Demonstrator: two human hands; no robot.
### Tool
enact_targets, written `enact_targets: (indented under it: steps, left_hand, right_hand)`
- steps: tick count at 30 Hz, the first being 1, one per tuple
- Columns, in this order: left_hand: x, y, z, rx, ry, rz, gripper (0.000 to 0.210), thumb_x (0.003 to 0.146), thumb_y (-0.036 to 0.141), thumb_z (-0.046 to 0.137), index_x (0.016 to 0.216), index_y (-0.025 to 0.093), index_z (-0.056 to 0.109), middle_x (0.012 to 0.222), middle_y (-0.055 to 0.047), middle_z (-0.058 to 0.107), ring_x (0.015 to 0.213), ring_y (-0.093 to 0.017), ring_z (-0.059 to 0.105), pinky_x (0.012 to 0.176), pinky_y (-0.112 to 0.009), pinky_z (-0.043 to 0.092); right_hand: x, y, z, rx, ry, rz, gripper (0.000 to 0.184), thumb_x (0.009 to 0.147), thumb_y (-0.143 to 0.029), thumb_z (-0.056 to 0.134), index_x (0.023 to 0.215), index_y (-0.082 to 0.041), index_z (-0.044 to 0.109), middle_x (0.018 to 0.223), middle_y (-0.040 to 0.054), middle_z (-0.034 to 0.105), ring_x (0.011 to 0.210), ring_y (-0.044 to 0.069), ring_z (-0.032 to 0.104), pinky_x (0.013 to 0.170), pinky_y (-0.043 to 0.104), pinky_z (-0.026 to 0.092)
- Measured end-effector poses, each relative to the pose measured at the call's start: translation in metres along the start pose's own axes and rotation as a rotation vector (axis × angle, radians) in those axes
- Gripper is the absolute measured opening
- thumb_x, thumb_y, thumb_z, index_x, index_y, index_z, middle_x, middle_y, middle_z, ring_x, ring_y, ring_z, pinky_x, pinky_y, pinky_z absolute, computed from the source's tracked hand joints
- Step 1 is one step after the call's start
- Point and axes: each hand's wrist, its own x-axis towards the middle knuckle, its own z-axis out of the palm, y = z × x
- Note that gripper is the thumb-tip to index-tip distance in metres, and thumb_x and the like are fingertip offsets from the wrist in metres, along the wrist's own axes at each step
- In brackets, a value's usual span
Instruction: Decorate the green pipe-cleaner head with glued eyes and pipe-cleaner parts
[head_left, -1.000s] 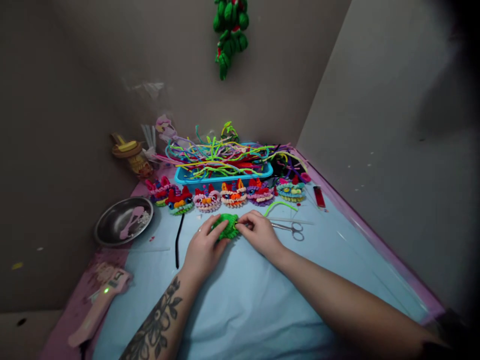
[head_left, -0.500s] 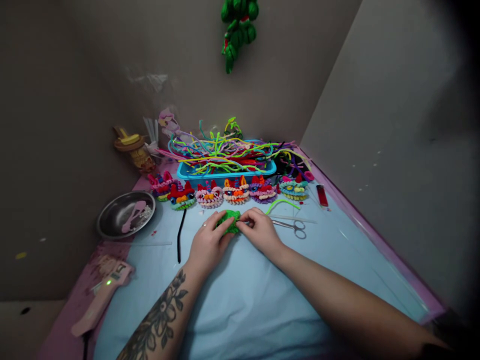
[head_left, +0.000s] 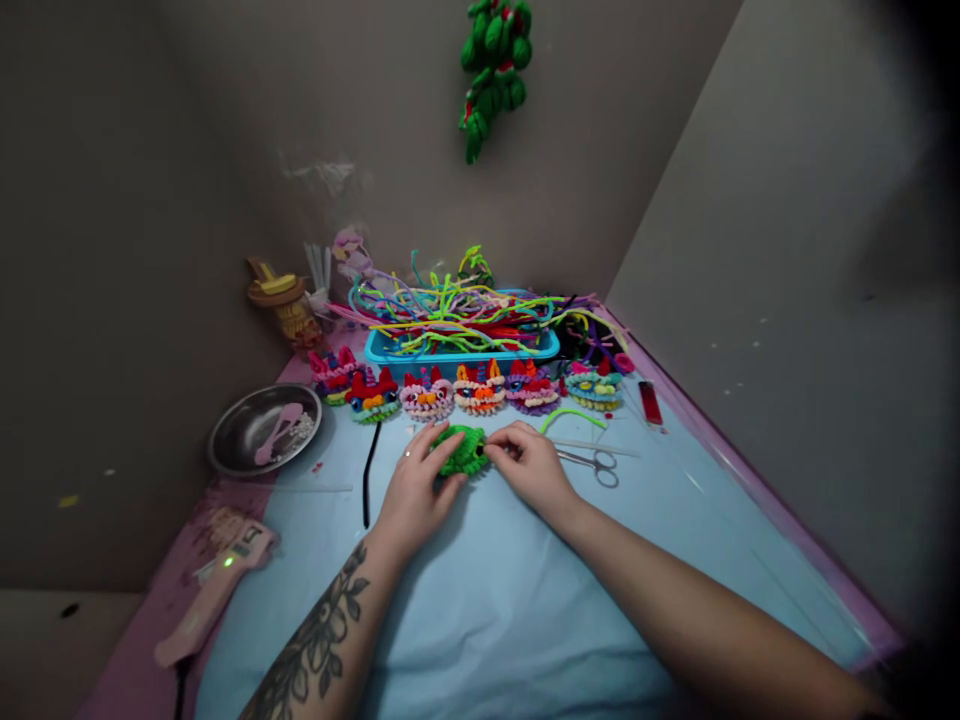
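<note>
At the left side of the desk (head_left: 124, 660), a pink border is running diagonally rearward, and a pink gun-shaped tool (head_left: 214, 600) is lying along it with a green light glowing. Behind the tool, a metal bowl (head_left: 241, 432) is holding a pink piece (head_left: 279, 432) and small white beads (head_left: 301, 432). A yellow-topped cup (head_left: 283, 312) is standing in the rear left corner. A black stem (head_left: 367, 482) is lying left of the left hand (head_left: 421, 490), limiting sideways room.

At centre, the green piece (head_left: 462, 455) is resting on the blue sheet (head_left: 480, 620). The left grip is curving over it and holding it, fingers on top, thumb at the near side. Nearer the person, the sheet is providing open room between the forearms. Behind, a row of multicoloured figures (head_left: 480, 390) is blocking the far side; beyond it, a blue tray (head_left: 517, 355) is containing heaped fuzzy stems (head_left: 457, 320), some overhanging its rim.

The right hand (head_left: 536, 468) is working at the green piece's right end; its thumb and fingertips are sitting close together, but whether they are meeting or gripping anything cannot be told. Scissors (head_left: 587, 461) and a lime stem (head_left: 576, 412) are lying just beside that hand. A red lighter (head_left: 650, 403) is lying farther right, near the right-hand border.
</note>
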Motion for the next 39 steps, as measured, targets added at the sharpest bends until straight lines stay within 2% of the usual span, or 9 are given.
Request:
enact_targets:
  steps: [8,16,39]
  left_hand:
    - [0.004,0.001,0.003,-0.044,-0.080,-0.011,0.046,0.083,0.022,0.052,0.129,0.025,0.047,0.136,-0.010,0.043,0.128,-0.026,0.037,0.102,-0.045,0.037]
    - [0.006,0.002,0.003,-0.049,-0.051,0.018,0.044,0.083,0.020,0.052,0.126,0.026,0.050,0.133,-0.009,0.047,0.122,-0.024,0.044,0.100,-0.044,0.039]
    - [0.005,0.003,0.004,-0.045,-0.053,0.008,0.044,0.082,0.020,0.053,0.125,0.025,0.051,0.135,-0.009,0.045,0.123,-0.025,0.042,0.101,-0.044,0.039]
  right_hand:
    - [0.000,0.000,0.007,-0.044,-0.005,-0.033,0.007,0.073,-0.016,0.057,0.068,-0.020,0.060,0.071,0.0003,0.056,0.066,0.014,0.053,0.059,0.025,0.042]
    - [0.002,-0.001,0.011,-0.056,-0.014,-0.024,0.007,0.071,-0.016,0.057,0.066,-0.020,0.058,0.070,-0.0002,0.054,0.065,0.014,0.052,0.059,0.025,0.042]
    - [0.002,-0.002,0.012,-0.019,-0.001,-0.007,0.006,0.072,-0.016,0.057,0.068,-0.020,0.060,0.072,0.0008,0.058,0.065,0.015,0.054,0.063,0.027,0.044]
